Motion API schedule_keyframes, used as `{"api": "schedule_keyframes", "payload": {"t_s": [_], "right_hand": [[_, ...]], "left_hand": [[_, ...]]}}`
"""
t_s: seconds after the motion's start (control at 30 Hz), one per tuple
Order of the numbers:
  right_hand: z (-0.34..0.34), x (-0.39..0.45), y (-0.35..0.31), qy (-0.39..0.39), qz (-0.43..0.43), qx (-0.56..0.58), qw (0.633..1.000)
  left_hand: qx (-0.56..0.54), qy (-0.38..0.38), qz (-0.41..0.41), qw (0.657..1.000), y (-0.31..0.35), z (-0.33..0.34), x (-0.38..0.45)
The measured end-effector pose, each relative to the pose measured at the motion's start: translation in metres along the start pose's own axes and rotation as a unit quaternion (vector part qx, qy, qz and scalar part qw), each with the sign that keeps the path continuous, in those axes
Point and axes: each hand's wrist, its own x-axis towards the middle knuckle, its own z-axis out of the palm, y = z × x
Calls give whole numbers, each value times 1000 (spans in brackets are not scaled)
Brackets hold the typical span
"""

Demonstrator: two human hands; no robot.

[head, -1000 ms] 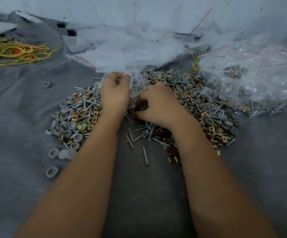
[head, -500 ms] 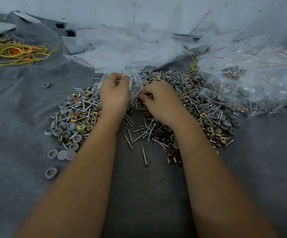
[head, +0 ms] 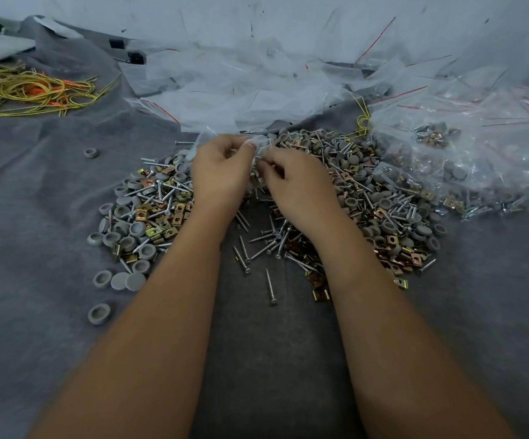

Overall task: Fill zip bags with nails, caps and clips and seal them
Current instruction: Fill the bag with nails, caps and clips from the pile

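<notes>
Lifting away from the pile, the right hand [head: 298, 188] now meets the left hand [head: 222, 172] at the small clear plastic zip bag [head: 258, 145] held between them; a second ago it was down among the loose pieces, gathering. Both hands have their fingers curled, the left pinching the bag's mouth at its upper edge, the right pinching close beside it; whether the right also holds a piece I cannot tell, since the fingertips are hidden. The bag hangs over the middle of the worktop, above the heap of silver nails [head: 269, 285], round grey plastic caps [head: 128, 282] and brass-coloured square metal clips [head: 320, 294] spread on the grey cloth worktop [head: 35, 248]. This looks like the moment of dropping pieces in, or of beginning the seal. Already filled clear bags [head: 465, 160] lie toward the right edge, empty clear bags [head: 241, 87] along the far edge, and a tangle of yellow wire ties [head: 35, 90] sits at the far left corner.
</notes>
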Motion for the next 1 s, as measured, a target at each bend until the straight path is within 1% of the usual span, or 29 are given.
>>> {"api": "schedule_keyframes", "payload": {"t_s": [0.07,0.17,0.23,0.27,0.33,0.43,0.47,0.53,0.6,0.67,0.77,0.83,0.9,1.0], "right_hand": [[-1,0,2,-1,8,14,1000],[-11,0,1,47,59,82,994],[-19,1,1,45,73,62,994],[-23,0,0,23,75,34,996],[-31,0,-2,-48,80,-29,995],[-37,-1,-6,-175,91,-128,972],[-38,-2,-7,-205,91,-153,963],[-40,-2,-9,-228,86,-169,955],[-39,-3,-11,-222,83,-169,957],[-34,-3,-12,-200,71,-198,957],[-22,-3,-11,-143,5,-259,955],[-16,-2,-11,-115,-32,-239,964],[-11,-1,-10,-118,-59,-222,966],[-5,0,-7,-136,-69,-222,963]], "left_hand": [[15,6,7,1000,0,0,0],[4,32,-4,999,1,0,1],[-29,55,-24,998,2,-1,2],[-47,68,-33,996,2,-1,3],[-78,91,-46,992,4,-3,4],[-96,97,-50,989,4,-4,4],[-98,95,-51,989,5,-4,4],[-106,95,-55,988,5,-4,4],[-122,105,-59,985,6,-4,5],[-142,116,-61,981,7,-5,5],[-148,120,-57,980,7,-5,5],[-145,119,-55,981,7,-5,5],[-146,122,-57,980,6,-6,5],[-146,129,-64,979,6,-7,5]]}}
